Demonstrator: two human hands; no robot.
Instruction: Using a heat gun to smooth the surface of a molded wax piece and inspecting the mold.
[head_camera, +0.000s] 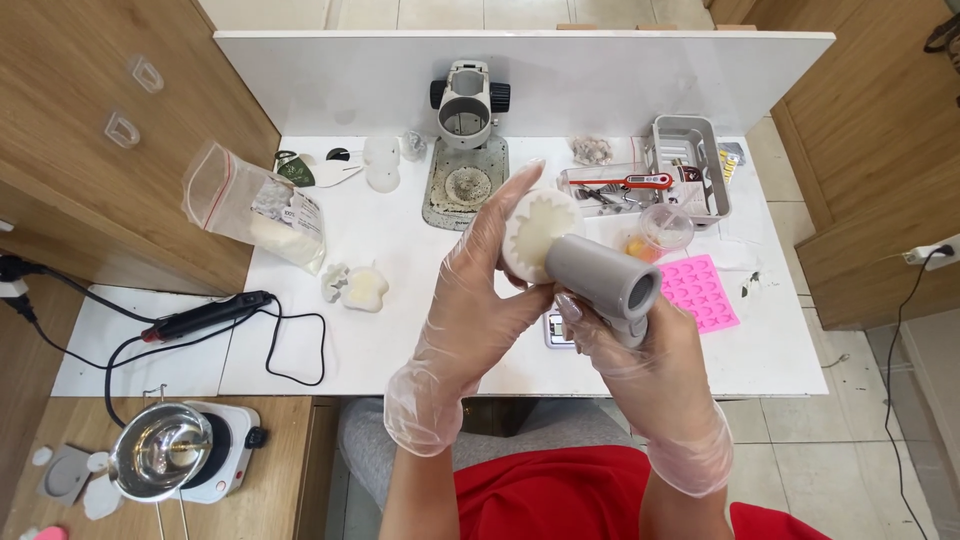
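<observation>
Two gloved hands are closed: a white mould (540, 235) is gripped by the left hand (480, 290), and a grey blower (605, 280) by the right hand (645, 355), its long axis pointed at the mould, touching.

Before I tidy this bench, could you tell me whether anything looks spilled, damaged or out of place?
Nothing looks spilled or broken. The black cord of the black tool loops loosely across the white table, and the plastic bag hangs partly over its left edge.

grey blower (605, 277) | cream-white mould (540, 235) | pink tray (698, 291) | red thermometer (648, 181) | apparently amber cup (660, 232)
</observation>
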